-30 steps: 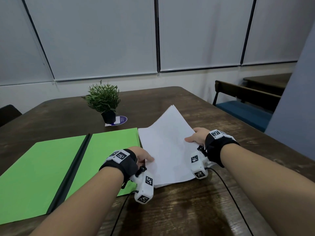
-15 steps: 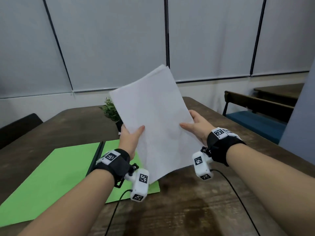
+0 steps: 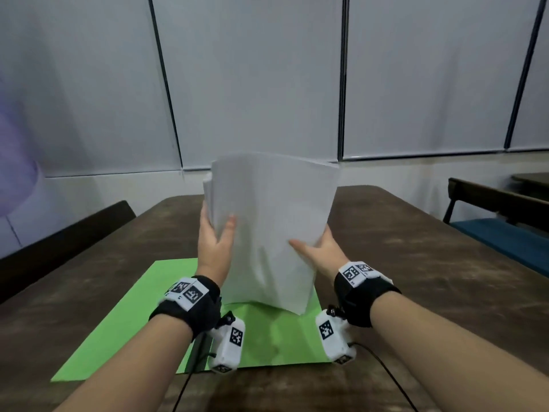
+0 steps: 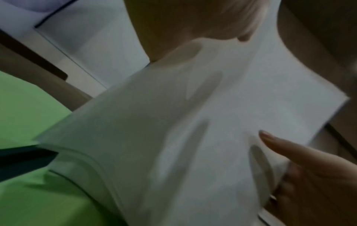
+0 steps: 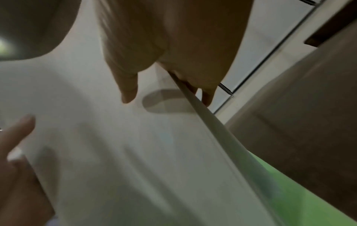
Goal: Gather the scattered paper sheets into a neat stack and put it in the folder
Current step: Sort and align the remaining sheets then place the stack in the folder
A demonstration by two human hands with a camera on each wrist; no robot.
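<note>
A stack of white paper sheets (image 3: 273,227) stands upright over the open green folder (image 3: 133,322), its lower edge low over or on the right half; contact cannot be told. My left hand (image 3: 217,230) grips the stack's left edge, thumb in front and fingers behind. On the right edge my right hand (image 3: 315,248) holds the same way. The sheets' left edges are slightly fanned. The left wrist view shows the paper (image 4: 193,122) above the folder (image 4: 23,107). The right wrist view shows the paper (image 5: 135,152) with the thumb (image 5: 127,91) pressed on it.
The folder lies on a dark wooden table (image 3: 416,292). A dark chair (image 3: 59,242) stands at the left edge, and a chair with a blue seat (image 3: 499,233) at the right. Cables run from my wrists to the table's near edge.
Both hands lifted the stack off the table beside the folder, turned it upright and carried it left and down over the folder's right half. The plant is now hidden behind the paper.
</note>
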